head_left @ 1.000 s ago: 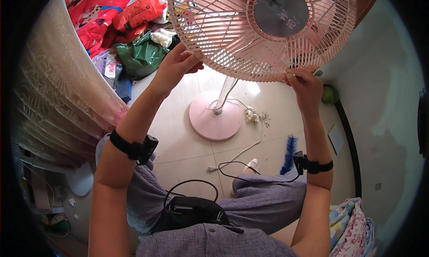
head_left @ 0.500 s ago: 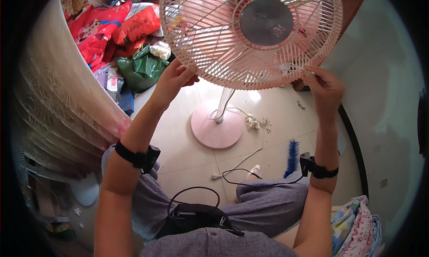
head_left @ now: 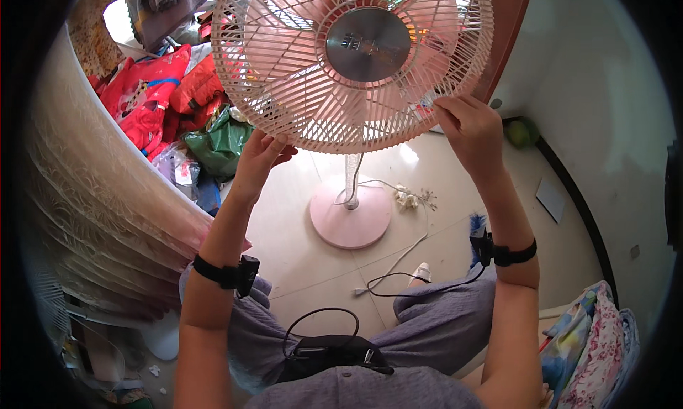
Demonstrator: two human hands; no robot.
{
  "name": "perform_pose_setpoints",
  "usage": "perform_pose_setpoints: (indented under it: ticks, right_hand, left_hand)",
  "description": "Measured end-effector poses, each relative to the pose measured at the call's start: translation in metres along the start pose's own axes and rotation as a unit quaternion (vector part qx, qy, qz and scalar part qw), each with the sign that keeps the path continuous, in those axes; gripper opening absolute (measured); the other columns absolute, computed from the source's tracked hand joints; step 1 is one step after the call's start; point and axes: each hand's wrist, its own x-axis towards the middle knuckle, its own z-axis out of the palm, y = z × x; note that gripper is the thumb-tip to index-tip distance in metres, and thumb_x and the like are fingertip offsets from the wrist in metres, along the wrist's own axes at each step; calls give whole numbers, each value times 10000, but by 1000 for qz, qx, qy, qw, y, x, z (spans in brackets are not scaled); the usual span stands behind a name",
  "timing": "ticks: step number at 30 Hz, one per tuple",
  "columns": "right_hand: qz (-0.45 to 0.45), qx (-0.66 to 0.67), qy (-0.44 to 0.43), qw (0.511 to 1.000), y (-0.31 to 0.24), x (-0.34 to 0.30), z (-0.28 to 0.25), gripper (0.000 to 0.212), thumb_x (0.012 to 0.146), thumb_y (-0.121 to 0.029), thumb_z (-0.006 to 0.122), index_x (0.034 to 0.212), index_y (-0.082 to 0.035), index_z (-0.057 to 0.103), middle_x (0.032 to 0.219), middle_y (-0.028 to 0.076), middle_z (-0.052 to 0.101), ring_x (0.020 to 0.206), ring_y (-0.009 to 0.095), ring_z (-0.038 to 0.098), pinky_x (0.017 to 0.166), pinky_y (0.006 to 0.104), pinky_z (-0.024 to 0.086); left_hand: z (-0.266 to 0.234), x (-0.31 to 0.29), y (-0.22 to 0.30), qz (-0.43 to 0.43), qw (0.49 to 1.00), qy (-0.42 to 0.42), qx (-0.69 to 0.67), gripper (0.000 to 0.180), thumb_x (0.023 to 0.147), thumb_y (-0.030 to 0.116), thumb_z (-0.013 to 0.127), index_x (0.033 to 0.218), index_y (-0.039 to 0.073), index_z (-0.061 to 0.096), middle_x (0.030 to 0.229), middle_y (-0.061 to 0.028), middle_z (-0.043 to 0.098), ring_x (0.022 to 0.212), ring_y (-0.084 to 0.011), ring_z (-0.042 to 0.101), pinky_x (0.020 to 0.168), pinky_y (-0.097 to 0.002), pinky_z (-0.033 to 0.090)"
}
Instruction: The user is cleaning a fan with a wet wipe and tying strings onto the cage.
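In front of me stands a pink pedestal fan (head_left: 388, 96), its round slatted grille facing me and a grey disc (head_left: 368, 44) at its centre. Pink blades show behind the slats. My left hand (head_left: 262, 156) grips the lower left rim of the grille, thumb in front and fingers curled behind. On the lower right rim, my right hand (head_left: 469, 128) pinches the edge between thumb and fingers. Below, the fan's round pink base (head_left: 351, 220) rests on the tiled floor, joined by a clear-looking pole.
A white power cord (head_left: 405, 252) trails over the floor beside dried flowers (head_left: 409, 199). Red and green bags (head_left: 217, 145) lie heaped at the far left, behind a pale curtain (head_left: 107, 174). A blue brush (head_left: 477, 227) is by my right forearm; floral cloth (head_left: 594, 338) lies lower right.
The fan's head has shifted left and slightly down in view, both hands staying on its rim. The view itself has moved, and more of the right-hand wall and floor shows.
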Motion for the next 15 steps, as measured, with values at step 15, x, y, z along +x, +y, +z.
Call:
perform_pose_setpoints:
  ticks: [15]
  right_hand:
    - [46,56,48,996,-4,1,-1,73,780,-40,645,850,-31,665,730,126,640,635,301,622,569,349,487]
  left_hand:
    - [-4,5,-4,-2,1000,-10,13,398,953,318,571,1279,122,454,1090,-56,624,957,-162,632,842,-327,504]
